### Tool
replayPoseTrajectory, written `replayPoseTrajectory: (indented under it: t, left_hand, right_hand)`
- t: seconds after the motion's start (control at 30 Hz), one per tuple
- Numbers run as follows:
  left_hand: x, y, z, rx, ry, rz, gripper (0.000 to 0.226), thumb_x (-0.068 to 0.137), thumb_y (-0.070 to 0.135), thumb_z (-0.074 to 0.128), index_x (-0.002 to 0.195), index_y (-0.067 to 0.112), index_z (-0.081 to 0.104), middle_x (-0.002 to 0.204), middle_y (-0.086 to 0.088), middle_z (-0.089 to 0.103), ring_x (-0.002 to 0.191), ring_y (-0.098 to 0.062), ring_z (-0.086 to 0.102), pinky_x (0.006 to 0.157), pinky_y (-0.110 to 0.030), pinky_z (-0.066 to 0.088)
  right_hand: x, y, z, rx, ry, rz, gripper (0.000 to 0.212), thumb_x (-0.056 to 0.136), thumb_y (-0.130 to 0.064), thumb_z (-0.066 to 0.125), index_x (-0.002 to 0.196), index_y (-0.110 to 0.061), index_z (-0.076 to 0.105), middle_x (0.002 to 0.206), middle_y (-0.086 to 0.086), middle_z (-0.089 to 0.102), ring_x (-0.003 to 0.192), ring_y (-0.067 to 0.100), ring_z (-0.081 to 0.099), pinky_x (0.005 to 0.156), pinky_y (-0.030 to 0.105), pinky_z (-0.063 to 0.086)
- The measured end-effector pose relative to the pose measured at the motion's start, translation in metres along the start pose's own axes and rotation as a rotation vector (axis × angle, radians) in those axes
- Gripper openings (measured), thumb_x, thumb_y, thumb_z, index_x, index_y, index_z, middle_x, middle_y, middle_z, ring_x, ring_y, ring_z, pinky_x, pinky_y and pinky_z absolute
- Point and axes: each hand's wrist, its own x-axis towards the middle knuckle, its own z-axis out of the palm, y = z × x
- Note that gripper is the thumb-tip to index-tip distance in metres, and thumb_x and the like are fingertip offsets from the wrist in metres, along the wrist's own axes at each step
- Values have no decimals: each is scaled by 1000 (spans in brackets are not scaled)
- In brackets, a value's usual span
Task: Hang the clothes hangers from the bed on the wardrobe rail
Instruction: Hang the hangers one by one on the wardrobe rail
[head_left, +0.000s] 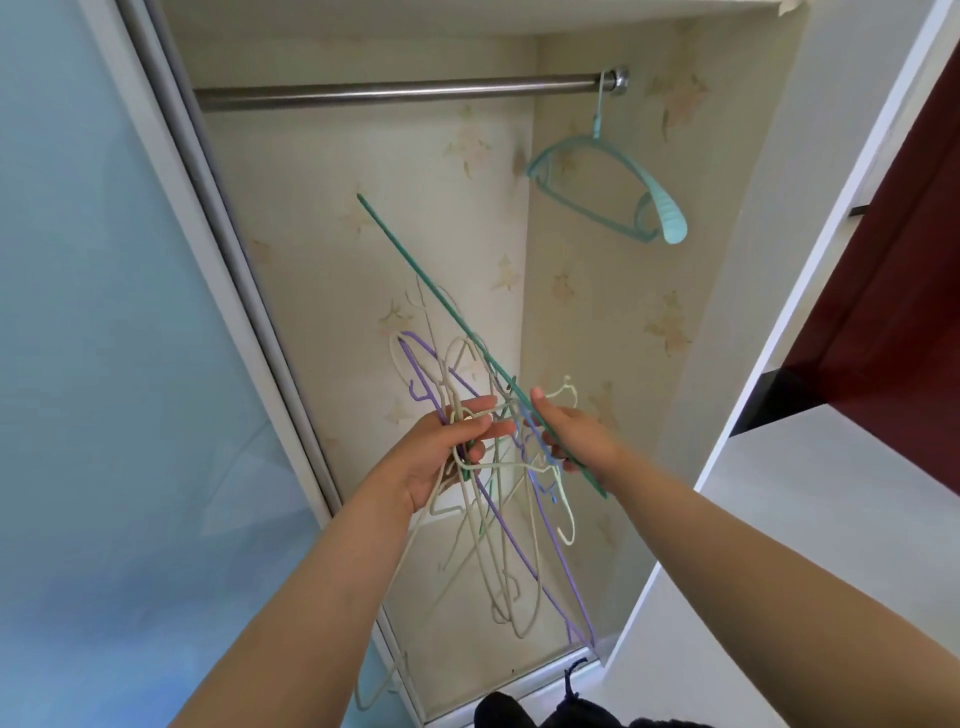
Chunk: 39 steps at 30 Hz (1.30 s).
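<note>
**Both hands on a tangle of hangers, one already on the rail**

Gripping from both sides, the person holds a tangled bundle of thin hangers (498, 499) in front of the open wardrobe. The left hand (441, 452) has its fingers curled round the cluster of hooks, carrying most of the weight so the frames dangle freely below. The right hand (566, 436) pinches a dark green hanger (431, 291), whose long straight bar juts up and left out of the mass toward the wardrobe rail (395, 93); it looks as if this one is being teased loose, though the crossing wires make it hard to be sure it is free. Holding the bundle low and steady likely keeps the others from snagging. A broad teal hanger (613, 187) already hangs at the rail's right end, beside the bracket, leaving the rest of the rail bare for those to come.
</note>
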Motion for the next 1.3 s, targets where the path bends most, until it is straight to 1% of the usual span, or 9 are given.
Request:
replayPoseTrajectory:
  t: [0.1,0.23,0.37,0.5,0.57,0.73,1.0,1.13,1.3]
  left_hand:
    - [-2,-3,5,19,38,57,31,87,27,65,117,18,68,91,-4,74,49,-4,45,57,-25,41]
    - [-6,-6,10,-19,63,138,30,83,38,61,108,22,66,66,6,67,50,-6,43,53,-25,42]
    - [-10,-3,11,22,89,148,27,88,40,60,109,22,64,69,5,68,58,-8,60,56,-25,48]
    - [-12,-3,1,114,168,96,26,89,17,67,115,20,64,66,1,66,56,-13,56,61,-28,46]
    - [-15,-3,-6,176,164,90,23,88,13,65,110,15,69,70,-1,69,57,-12,50,61,-29,41]
    - [-21,-2,-29,249,168,85,28,88,7,62,114,14,67,90,-8,75,56,-10,52,59,-27,39]
    - [-29,-4,-31,336,222,80,23,94,8,55,107,24,66,66,0,65,53,-11,50,56,-27,40]
    - [-16,0,-21,152,363,99,18,91,4,54,100,14,65,59,0,60,46,-11,48,55,-29,39]
    - [-6,25,-7,153,475,93,16,85,5,54,74,12,62,54,-1,57,40,-9,46,49,-22,39]
  right_hand:
    - [-10,-12,20,-16,-29,-64,67,87,-68,40,114,-11,62,88,0,55,67,6,46,59,21,36]
    - [-21,-27,39,18,29,-102,52,89,-63,46,91,-14,63,91,3,63,83,18,58,73,26,42]
    - [-25,-32,51,20,51,-134,43,90,-51,54,83,-10,63,72,-2,58,66,11,53,58,20,38]
    - [-21,-27,46,3,13,-140,32,82,-42,67,95,-13,64,88,-2,65,87,15,61,72,24,48]
    - [-18,-24,31,19,38,-117,51,79,-41,70,119,-11,59,109,-1,63,103,19,60,86,30,49]
    - [-15,-20,-36,-151,29,-154,35,81,-33,71,111,-15,65,81,0,55,61,9,46,52,17,36]
    - [-21,-15,-87,-271,75,-87,32,77,-33,74,102,-19,58,89,0,55,78,16,51,70,29,43]
    - [-27,-27,-71,-86,-113,-130,33,71,-7,67,96,-18,49,84,-1,46,64,9,45,49,19,36]
    - [-14,-50,-62,-7,107,-228,19,96,-5,51,114,-2,57,78,6,52,41,9,40,33,14,26]
